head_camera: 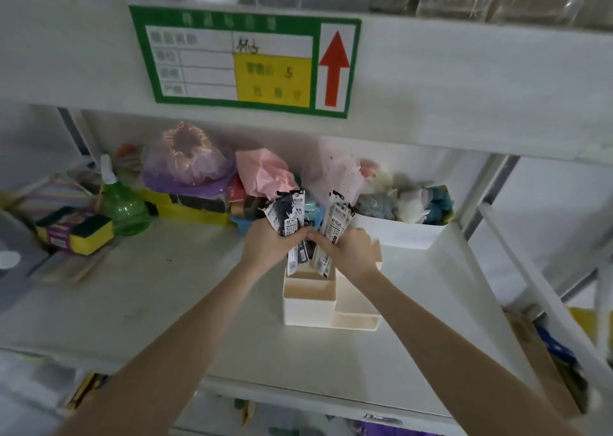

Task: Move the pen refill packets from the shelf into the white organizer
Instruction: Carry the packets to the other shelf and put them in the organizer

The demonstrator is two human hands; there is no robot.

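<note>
Storeroom or shop stockroom, judging by white metal shelving (464, 80) carrying a green-bordered stock label (245, 61) with red arrow, and packaged sponges (78, 233), spray bottle (121, 203), bagged goods (189, 167) sitting crowded behind.
</note>
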